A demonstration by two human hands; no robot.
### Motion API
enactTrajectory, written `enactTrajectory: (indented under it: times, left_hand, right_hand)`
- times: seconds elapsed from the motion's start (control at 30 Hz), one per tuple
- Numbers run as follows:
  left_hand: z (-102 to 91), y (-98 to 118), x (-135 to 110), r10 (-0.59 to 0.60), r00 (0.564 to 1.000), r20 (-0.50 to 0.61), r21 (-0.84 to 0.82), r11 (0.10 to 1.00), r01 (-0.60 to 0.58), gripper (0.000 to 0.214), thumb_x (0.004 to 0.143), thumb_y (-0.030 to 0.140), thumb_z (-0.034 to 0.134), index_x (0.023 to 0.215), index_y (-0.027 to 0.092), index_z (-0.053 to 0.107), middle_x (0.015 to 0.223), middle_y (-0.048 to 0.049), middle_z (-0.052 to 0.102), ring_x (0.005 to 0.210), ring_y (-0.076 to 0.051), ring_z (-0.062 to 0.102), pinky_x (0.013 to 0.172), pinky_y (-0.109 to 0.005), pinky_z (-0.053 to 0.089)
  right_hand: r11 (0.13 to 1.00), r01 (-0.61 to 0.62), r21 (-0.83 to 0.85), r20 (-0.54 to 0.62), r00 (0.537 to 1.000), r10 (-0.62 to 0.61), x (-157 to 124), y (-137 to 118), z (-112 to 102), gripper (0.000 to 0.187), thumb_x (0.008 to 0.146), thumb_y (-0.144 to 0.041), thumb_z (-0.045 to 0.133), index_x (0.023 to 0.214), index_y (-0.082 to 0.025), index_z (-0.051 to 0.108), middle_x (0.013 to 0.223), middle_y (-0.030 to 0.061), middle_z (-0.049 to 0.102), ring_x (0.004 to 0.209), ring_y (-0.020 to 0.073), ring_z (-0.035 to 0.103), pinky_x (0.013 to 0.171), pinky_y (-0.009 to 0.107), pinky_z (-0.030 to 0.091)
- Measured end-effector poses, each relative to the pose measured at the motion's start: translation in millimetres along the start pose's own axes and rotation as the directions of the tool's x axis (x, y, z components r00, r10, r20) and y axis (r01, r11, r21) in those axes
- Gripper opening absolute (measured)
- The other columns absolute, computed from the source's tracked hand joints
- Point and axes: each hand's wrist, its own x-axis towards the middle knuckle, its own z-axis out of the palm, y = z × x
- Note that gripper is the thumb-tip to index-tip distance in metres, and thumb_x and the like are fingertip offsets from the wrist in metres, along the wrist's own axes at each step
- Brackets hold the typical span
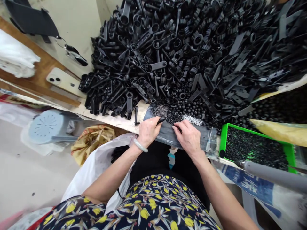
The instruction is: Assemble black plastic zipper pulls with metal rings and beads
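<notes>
My left hand [149, 131] is closed around a small black plastic part [160, 120] at the table's front edge. My right hand [188, 136] lies just beside it with fingers pinched at something tiny and dark I cannot make out. Both rest on a dark grey tray [168, 135] holding small black caps [184, 111] and a heap of thin silvery pins [193, 119]. A huge pile of black plastic lever-shaped parts [182, 48] covers the table beyond the hands.
A green bin [224, 137] of tiny black pieces stands at the right, with a grey bar [271, 175] in front. A white phone [64, 81] lies on a wooden shelf at left. A grey stool [48, 126] and white plastic bag [96, 169] sit beside my lap.
</notes>
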Motion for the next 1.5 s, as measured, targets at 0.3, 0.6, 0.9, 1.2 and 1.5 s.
enactTrajectory:
  times: [0.3, 0.6, 0.9, 1.2, 1.5]
  left_hand:
    - [-5.8, 31, -29, -0.231, 0.928, 0.293, -0.824, 0.431, 0.368, 0.024, 0.094, 0.041, 0.069, 0.087, 0.018, 0.067, 0.070, 0.0011, 0.069, 0.051, -0.009, 0.047, 0.055, -0.024, 0.038]
    - [14.8, 69, -53, -0.236, 0.841, 0.486, -0.869, -0.029, 0.494, 0.027, 0.088, 0.039, 0.077, 0.087, 0.014, 0.067, 0.076, -0.0032, 0.071, 0.057, -0.008, 0.056, 0.057, -0.021, 0.042]
    - [20.2, 76, -59, -0.245, 0.826, 0.508, -0.861, -0.107, 0.498, 0.032, 0.086, 0.042, 0.081, 0.084, 0.013, 0.068, 0.074, -0.0033, 0.070, 0.056, -0.007, 0.056, 0.055, -0.020, 0.041]
    - [15.7, 74, -58, -0.167, 0.814, 0.556, -0.831, -0.113, 0.544, 0.032, 0.084, 0.041, 0.083, 0.084, 0.012, 0.069, 0.073, -0.0025, 0.070, 0.054, -0.007, 0.058, 0.054, -0.019, 0.040]
    - [11.9, 66, -58, -0.109, 0.827, 0.551, -0.832, -0.006, 0.554, 0.027, 0.088, 0.038, 0.078, 0.088, 0.013, 0.070, 0.075, -0.0033, 0.072, 0.055, -0.007, 0.058, 0.056, -0.021, 0.041]
  right_hand:
    - [0.970, 0.067, 0.235, 0.043, 0.996, -0.080, -8, -9, -27, 0.023, 0.109, -0.028, 0.049, 0.110, -0.023, 0.071, 0.101, 0.0059, 0.072, 0.089, 0.0172, 0.068, 0.080, 0.029, 0.051]
    - [0.890, 0.000, 0.455, -0.012, 1.000, 0.006, -44, -12, -44, 0.013, 0.106, -0.023, 0.057, 0.110, -0.024, 0.069, 0.102, 0.0056, 0.072, 0.089, 0.0175, 0.070, 0.080, 0.031, 0.057]
    - [0.830, -0.050, 0.556, -0.033, 0.996, 0.083, -51, -10, -42, 0.013, 0.103, -0.020, 0.062, 0.110, -0.025, 0.071, 0.101, 0.0040, 0.071, 0.087, 0.0170, 0.069, 0.076, 0.030, 0.057]
    - [0.715, -0.124, 0.688, 0.039, 0.990, 0.134, -50, -10, -46, 0.019, 0.103, -0.022, 0.062, 0.115, -0.027, 0.075, 0.105, 0.0048, 0.072, 0.096, 0.0187, 0.070, 0.085, 0.033, 0.056]
    - [0.348, -0.395, 0.850, 0.307, 0.909, 0.281, -51, -8, -44, 0.011, 0.097, -0.034, 0.073, 0.105, -0.028, 0.077, 0.097, 0.0010, 0.072, 0.087, 0.0154, 0.069, 0.081, 0.027, 0.057]
